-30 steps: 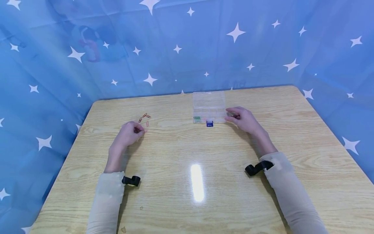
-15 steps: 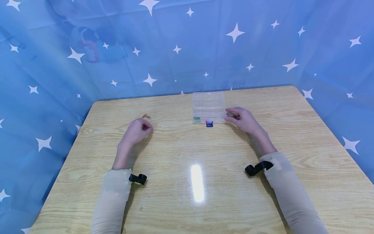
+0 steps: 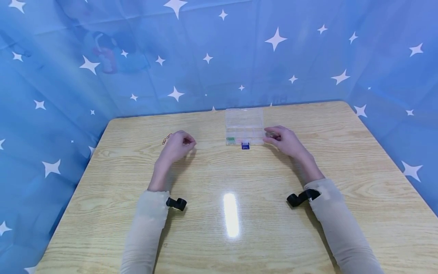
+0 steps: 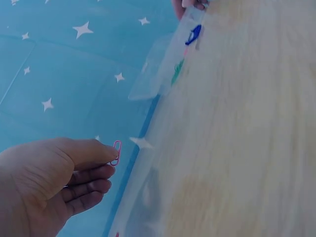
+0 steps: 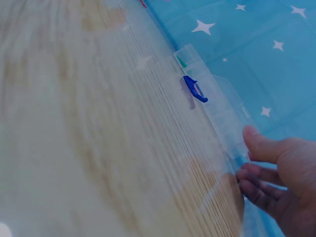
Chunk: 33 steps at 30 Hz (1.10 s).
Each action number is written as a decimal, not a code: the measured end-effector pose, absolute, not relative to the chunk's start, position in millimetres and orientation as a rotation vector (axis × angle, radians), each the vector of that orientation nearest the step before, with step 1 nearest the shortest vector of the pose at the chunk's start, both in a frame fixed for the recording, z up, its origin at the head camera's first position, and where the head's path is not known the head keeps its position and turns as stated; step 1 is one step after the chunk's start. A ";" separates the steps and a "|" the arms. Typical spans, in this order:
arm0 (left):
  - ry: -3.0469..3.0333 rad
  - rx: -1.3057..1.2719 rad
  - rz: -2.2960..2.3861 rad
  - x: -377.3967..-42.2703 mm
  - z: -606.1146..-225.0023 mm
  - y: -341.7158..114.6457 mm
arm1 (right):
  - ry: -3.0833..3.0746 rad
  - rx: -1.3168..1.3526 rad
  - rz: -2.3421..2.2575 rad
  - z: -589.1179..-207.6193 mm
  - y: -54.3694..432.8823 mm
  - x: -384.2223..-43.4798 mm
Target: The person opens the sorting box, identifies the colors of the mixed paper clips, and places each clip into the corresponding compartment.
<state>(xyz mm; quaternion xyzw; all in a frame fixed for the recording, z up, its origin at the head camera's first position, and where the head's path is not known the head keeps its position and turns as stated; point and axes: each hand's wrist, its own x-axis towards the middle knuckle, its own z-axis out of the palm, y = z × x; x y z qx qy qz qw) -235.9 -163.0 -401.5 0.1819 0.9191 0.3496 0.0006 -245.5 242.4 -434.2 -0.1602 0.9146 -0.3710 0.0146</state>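
My left hand point(image 3: 176, 145) pinches a pink paper clip point(image 4: 116, 153) between thumb and forefinger, with its other fingers loosely bent. It is over the left part of the table, a little above the wood. Beside it lie red paper clips point(image 3: 164, 141), partly covered by the hand. A clear plastic compartment box point(image 3: 244, 132) stands at the back with its lid raised. My right hand point(image 3: 285, 140) holds the box's right end with thumb and fingers. Something green point(image 3: 230, 140) is in the front left compartment, and something pinkish next to it is too small to tell.
A small blue clip-like piece point(image 5: 196, 89) is at the box's front edge. Behind the wooden table point(image 3: 212, 171) hangs a blue curtain point(image 3: 191, 68) with white stars. A bright reflection shows on the tabletop. Each sleeve carries a black wrist camera point(image 3: 176, 204).
My left hand has moved right and slightly away from me, carrying the pink paper clip towards the box. The right hand and the box have stayed in place.
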 end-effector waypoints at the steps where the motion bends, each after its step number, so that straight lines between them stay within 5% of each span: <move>1: 2.889 0.580 1.104 -237.0 -400.6 -159.2 | 2.847 -0.498 -1.155 -434.6 242.4 -245.6; 33: 2.877 0.795 1.020 -262.5 -403.8 -40.4 | 2.851 -0.506 -1.152 -434.8 241.7 -245.8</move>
